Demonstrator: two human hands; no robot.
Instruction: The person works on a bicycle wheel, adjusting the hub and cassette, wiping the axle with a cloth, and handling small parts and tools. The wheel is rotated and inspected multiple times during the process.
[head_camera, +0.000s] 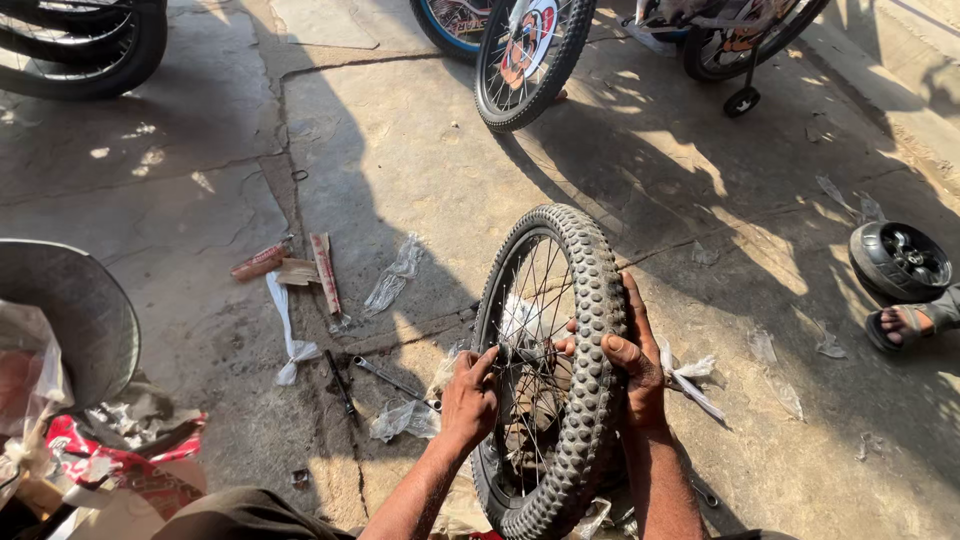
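A small bicycle wheel (585, 300) with a knobby black tyre and thin spokes stands upright on the concrete in front of me. My left hand (468, 400) reaches in from the left side and its fingers pinch the hub at the wheel's centre. My right hand (632, 362) wraps over the tyre from the right, thumb on the tread and fingers curled round the rim, holding the wheel upright.
A spanner (392, 380) and a dark rod-like tool (340, 384) lie on the ground left of the wheel among torn plastic wrappers (392, 278). A metal basin (70, 310) sits at the left. Parked bicycles' wheels (528, 55) stand ahead. A sandalled foot (915, 322) and small wheel (900, 260) are right.
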